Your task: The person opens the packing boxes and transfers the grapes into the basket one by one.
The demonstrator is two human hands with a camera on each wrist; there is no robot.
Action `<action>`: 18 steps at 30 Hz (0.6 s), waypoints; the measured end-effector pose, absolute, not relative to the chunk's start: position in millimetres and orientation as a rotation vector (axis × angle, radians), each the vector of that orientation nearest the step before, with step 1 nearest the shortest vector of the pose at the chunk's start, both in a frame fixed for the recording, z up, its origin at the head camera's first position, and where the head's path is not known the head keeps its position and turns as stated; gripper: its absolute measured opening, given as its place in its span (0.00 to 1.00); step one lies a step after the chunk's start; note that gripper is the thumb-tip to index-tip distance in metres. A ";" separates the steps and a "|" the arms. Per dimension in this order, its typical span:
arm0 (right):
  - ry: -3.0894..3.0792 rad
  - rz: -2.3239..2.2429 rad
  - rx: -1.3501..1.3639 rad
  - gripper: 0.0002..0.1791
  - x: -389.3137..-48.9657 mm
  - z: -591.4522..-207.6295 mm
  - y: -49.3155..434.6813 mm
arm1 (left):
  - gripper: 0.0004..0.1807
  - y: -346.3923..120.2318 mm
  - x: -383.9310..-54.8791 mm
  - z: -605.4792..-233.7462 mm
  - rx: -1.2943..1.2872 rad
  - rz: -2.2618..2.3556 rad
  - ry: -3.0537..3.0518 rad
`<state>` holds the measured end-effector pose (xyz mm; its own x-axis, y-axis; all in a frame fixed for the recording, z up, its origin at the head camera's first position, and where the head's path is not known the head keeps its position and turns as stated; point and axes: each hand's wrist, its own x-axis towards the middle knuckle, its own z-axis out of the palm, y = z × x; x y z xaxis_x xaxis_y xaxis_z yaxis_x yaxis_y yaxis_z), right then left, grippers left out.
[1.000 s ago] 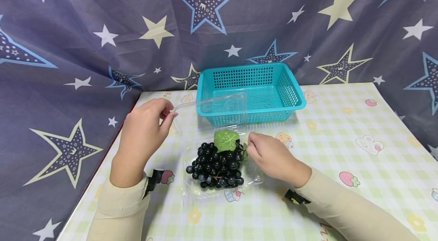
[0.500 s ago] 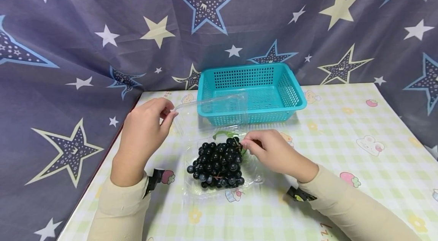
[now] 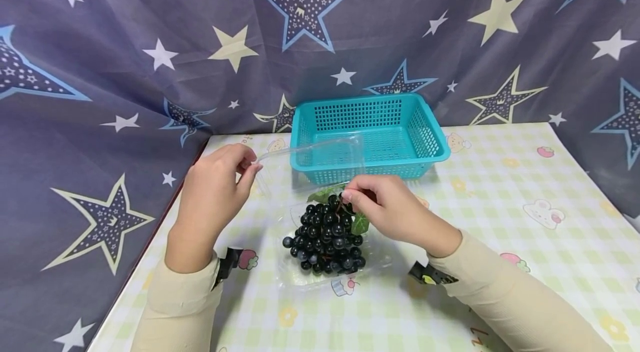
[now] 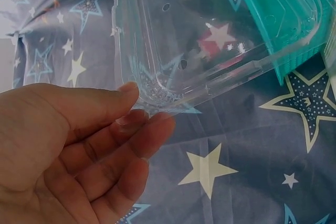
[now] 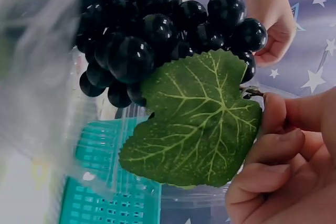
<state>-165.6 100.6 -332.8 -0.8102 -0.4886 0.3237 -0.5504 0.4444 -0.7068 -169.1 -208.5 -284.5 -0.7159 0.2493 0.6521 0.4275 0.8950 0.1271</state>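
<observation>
My left hand [image 3: 215, 196] pinches a corner of the raised lid of a clear plastic clamshell box [image 4: 173, 90] between thumb and fingers. My right hand [image 3: 395, 207] pinches the thin stem of a bunch of black grapes [image 3: 325, 235], seen close up in the right wrist view, where a green leaf [image 5: 202, 119] hangs beside the fingers. The bunch hangs from the stem over the box's base; whether its lowest grapes still touch the base, I cannot tell.
Behind the box stands a turquoise plastic basket [image 3: 425, 157], partly seen through the clear lid. The table [image 3: 500, 185] has a green checked cloth with printed pictures. A starry curtain [image 3: 380, 30] hangs along the back and left.
My right hand has taken hold of the stem and moved up and to the left. The grapes have been pulled more upright and slightly right. My left hand keeps its hold on the lid.
</observation>
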 end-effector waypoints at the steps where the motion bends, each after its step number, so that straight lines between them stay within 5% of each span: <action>1: -2.607 1.323 0.934 0.11 -165.5 -331.1 100.1 | 0.07 -208.5 -169.1 -284.5 -0.485 -0.354 -2.398; 18: -2.501 1.535 0.917 0.12 -163.6 -300.7 97.9 | 0.07 -207.4 -168.6 -285.4 -0.492 -0.342 -2.393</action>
